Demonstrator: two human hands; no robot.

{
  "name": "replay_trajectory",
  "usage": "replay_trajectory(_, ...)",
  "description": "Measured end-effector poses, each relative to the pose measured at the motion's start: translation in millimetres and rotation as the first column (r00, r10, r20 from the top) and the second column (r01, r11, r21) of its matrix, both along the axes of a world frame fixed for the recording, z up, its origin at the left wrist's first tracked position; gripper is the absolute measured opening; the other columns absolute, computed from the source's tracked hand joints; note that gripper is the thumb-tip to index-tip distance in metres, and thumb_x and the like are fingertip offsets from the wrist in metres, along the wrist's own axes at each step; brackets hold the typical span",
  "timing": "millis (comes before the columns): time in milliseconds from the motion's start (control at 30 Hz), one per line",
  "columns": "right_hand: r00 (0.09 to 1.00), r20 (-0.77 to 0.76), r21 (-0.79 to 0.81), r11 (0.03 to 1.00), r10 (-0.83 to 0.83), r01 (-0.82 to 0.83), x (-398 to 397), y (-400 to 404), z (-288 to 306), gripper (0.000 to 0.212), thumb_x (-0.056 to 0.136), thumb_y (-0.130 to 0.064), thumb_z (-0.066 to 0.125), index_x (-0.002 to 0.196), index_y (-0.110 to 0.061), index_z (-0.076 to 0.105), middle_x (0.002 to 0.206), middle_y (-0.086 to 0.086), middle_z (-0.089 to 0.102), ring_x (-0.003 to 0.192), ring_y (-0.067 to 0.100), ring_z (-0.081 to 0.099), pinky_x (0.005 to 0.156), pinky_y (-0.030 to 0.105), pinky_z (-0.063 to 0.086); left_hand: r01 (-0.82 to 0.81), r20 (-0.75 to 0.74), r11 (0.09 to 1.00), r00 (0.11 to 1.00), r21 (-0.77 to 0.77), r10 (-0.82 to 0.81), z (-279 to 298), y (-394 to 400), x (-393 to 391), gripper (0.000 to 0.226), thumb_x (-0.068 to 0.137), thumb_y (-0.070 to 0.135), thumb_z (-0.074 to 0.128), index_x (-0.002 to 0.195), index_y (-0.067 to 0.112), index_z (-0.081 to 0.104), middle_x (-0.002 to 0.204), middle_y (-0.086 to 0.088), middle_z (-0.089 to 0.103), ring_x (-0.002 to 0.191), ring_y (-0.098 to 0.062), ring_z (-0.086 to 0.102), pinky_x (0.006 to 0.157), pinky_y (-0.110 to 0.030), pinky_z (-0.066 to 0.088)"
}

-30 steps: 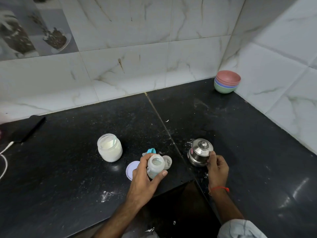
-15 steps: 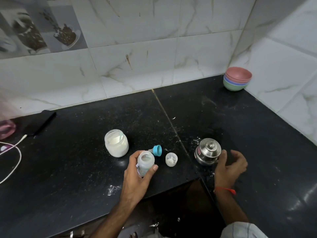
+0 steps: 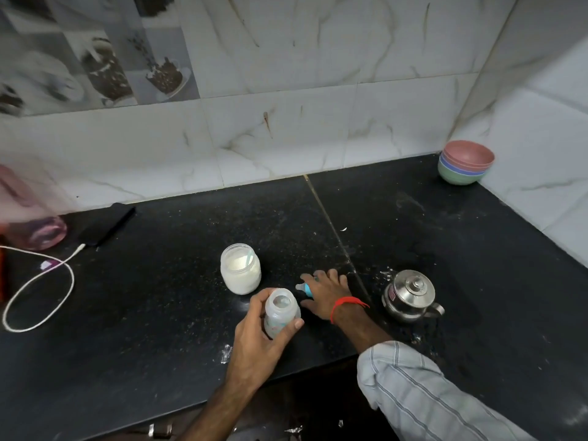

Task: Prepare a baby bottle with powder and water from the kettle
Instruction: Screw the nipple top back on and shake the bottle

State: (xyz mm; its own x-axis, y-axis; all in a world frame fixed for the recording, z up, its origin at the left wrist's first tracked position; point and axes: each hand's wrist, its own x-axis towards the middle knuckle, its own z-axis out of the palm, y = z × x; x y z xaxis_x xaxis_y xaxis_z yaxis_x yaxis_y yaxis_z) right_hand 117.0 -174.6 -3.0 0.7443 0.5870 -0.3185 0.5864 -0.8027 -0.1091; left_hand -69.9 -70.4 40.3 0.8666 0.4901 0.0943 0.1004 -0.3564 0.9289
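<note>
Upright near the counter's (image 3: 159, 313) front edge, the clear, uncapped baby bottle (image 3: 281, 311) sits clasped in the left hand (image 3: 257, 342); the right hand (image 3: 324, 292) lies spread over its teal nipple cap (image 3: 306, 288).

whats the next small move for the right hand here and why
Probably closing the right hand on the blue teat cap lying under its fingers and carrying it to the baby bottle. The left hand grips the bottle upright with its mouth open, and the kettle stands untouched on the counter.
</note>
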Motion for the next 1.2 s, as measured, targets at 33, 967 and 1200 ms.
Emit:
replay_trajectory(33,1.0,0.027,0.011,1.0,-0.006,0.006,0.1,1.9,-2.1,0.057,0.097,-0.042,0.061,0.149,-0.029,0.042,0.151,0.008,0.044,0.134,0.034,0.038,0.11,0.049,0.032,-0.003,0.001,1.0,1.0,-0.005,0.003,0.4,1.8,-1.4,0.056,0.079,0.029,0.089,0.121,0.04,0.054,0.119,0.036,0.065,0.111,0.01,0.064,0.087,-0.007,0.049)
replay_trajectory(967,0.863,-0.504,0.825,0.281,-0.022,0.49,-91.5,-73.6,82.4,0.033,0.083,-0.02,0.083,0.114,-0.02,0.071,0.109,-0.004,0.078,0.107,0.011,0.074,0.09,0.029,0.061,0.218,0.003,0.976,0.976,-0.027,-0.218,-1.0,-30.2,11.8,0.057,0.079,0.04,0.087,0.127,0.053,0.058,0.115,0.029,0.07,0.107,0.0,0.069,0.084,-0.013,0.055)
replay_trajectory(1200,0.809,-0.586,0.801,0.182,0.044,0.57,-88.4,-80.9,82.1,0.04,0.087,-0.025,0.074,0.124,-0.011,0.068,0.116,0.005,0.077,0.113,0.02,0.073,0.095,0.035,0.06,0.288,0.001,0.955,0.957,-0.07,-0.289,11.2,-34.5,14.5,0.057,0.083,0.035,0.08,0.134,0.044,0.056,0.119,0.034,0.068,0.111,0.005,0.067,0.087,-0.007,0.049)
